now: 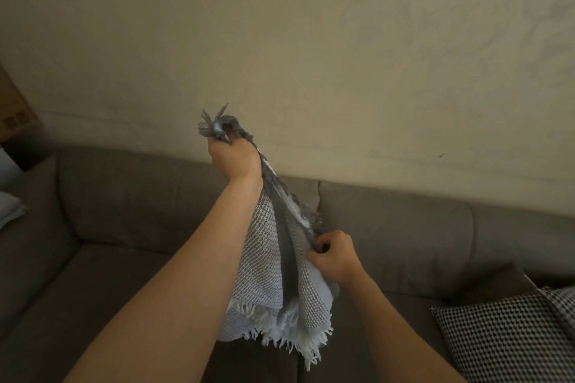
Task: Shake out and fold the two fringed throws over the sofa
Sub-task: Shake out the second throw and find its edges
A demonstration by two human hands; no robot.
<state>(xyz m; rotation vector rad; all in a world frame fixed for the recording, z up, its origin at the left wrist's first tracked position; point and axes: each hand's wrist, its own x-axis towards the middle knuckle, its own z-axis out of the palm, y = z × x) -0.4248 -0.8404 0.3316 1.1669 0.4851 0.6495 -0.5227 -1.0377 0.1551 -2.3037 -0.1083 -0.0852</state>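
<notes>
A grey-and-white woven throw [267,261] with white fringe hangs bunched in the air above the brown sofa [124,211]. My left hand [235,158] is raised and grips the throw's top corner, grey tassels sticking out above the fist. My right hand [334,256] sits lower and pinches the throw's dark fringed edge. A second throw [510,333], black-and-white check, lies on the sofa seat at the lower right, partly cut off by the frame.
A plain beige wall [311,56] rises behind the sofa. A cardboard box [14,112] stands at the far left beside the sofa arm. A pale cushion or cloth [9,208] pokes in at the left edge.
</notes>
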